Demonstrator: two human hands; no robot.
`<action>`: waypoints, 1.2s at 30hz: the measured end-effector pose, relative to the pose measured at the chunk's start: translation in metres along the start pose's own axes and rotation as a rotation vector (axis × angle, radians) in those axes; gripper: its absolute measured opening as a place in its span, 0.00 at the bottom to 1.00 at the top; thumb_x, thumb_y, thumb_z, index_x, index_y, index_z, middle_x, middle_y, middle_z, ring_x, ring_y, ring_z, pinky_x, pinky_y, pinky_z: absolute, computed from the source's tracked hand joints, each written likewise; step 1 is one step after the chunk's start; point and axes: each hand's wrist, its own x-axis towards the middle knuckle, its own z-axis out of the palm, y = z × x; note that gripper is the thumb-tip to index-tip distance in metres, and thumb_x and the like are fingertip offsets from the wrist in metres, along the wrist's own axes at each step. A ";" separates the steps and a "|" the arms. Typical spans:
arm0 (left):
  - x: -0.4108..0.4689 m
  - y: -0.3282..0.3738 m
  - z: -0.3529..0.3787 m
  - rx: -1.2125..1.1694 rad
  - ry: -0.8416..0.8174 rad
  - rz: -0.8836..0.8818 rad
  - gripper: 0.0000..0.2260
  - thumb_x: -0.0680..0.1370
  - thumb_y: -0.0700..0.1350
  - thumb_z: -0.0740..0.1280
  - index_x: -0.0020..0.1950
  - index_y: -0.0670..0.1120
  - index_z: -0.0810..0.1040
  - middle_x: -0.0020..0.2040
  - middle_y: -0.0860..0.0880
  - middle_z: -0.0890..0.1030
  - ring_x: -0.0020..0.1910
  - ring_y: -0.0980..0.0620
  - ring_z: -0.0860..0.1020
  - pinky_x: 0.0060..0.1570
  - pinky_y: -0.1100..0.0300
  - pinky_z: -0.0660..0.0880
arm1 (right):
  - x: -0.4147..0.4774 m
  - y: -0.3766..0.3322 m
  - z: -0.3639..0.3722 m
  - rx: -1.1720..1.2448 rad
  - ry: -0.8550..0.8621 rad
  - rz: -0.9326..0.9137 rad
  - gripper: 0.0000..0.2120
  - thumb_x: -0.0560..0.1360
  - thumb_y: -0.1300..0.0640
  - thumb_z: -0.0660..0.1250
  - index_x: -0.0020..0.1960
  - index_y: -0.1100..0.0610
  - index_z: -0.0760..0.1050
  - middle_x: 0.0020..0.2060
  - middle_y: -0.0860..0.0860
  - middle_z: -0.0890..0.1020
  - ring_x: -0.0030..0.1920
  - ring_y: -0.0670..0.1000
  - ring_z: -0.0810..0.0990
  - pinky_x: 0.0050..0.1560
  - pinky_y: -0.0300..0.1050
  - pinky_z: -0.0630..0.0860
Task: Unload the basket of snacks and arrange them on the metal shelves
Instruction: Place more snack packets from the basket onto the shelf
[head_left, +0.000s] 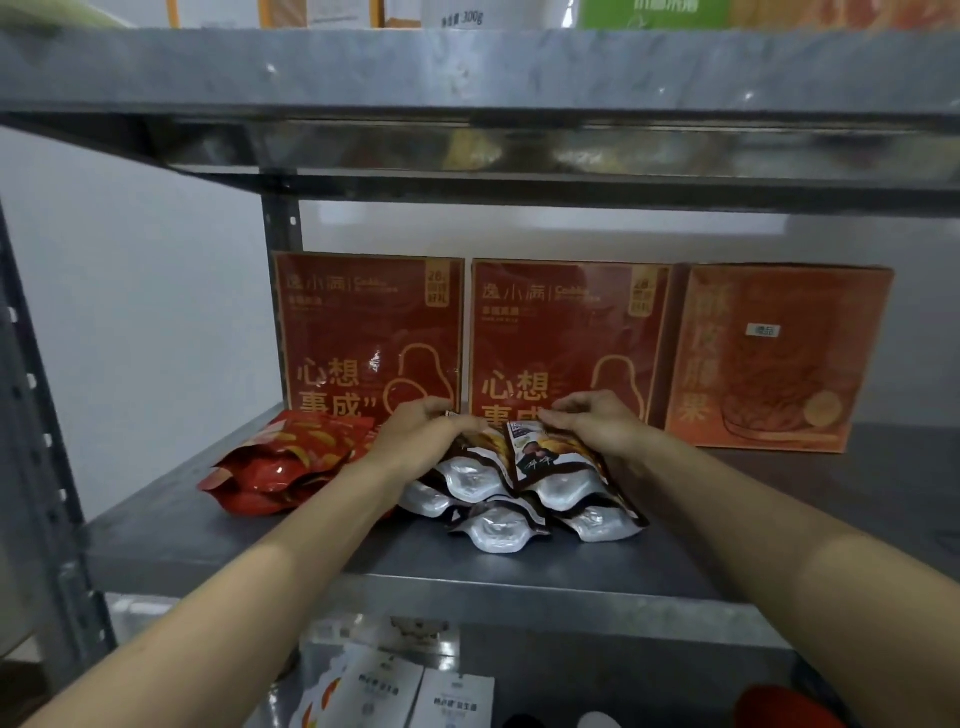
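Observation:
Several brown-and-silver snack pouches (519, 493) lie in a stack on the middle metal shelf (519, 577), their silver bottoms facing me. My left hand (421, 431) rests on the left side of the stack with fingers curled over the pouch tops. My right hand (592, 421) grips the top edges of the right pouches. A pile of red snack bags (280, 467) lies just left of my left forearm. The basket is not in view.
Two red boxes (371, 332) (569, 338) and an orange box (774, 358) stand upright along the shelf's back. White packets (410, 691) lie on the shelf below. An upper shelf (467, 67) holds more packages. A red object (779, 709) shows at the bottom right.

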 end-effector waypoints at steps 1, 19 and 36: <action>-0.003 0.001 0.000 0.018 0.026 0.031 0.31 0.70 0.57 0.74 0.71 0.49 0.72 0.68 0.50 0.75 0.67 0.49 0.72 0.67 0.55 0.66 | -0.010 -0.007 0.000 -0.071 -0.006 -0.036 0.42 0.53 0.29 0.78 0.59 0.53 0.81 0.59 0.52 0.83 0.59 0.53 0.81 0.66 0.53 0.75; -0.136 0.016 -0.025 0.713 0.465 0.417 0.39 0.72 0.69 0.64 0.78 0.61 0.53 0.80 0.52 0.53 0.78 0.47 0.52 0.75 0.45 0.54 | -0.166 -0.072 0.024 -0.822 -0.080 -0.678 0.42 0.73 0.26 0.56 0.79 0.37 0.40 0.81 0.49 0.44 0.80 0.52 0.42 0.78 0.54 0.39; -0.360 -0.042 -0.186 0.941 0.747 0.248 0.38 0.71 0.71 0.56 0.78 0.57 0.59 0.79 0.49 0.56 0.78 0.46 0.54 0.72 0.43 0.55 | -0.324 -0.162 0.195 -0.590 -0.163 -0.913 0.43 0.73 0.27 0.57 0.80 0.43 0.47 0.80 0.54 0.54 0.79 0.55 0.52 0.77 0.56 0.54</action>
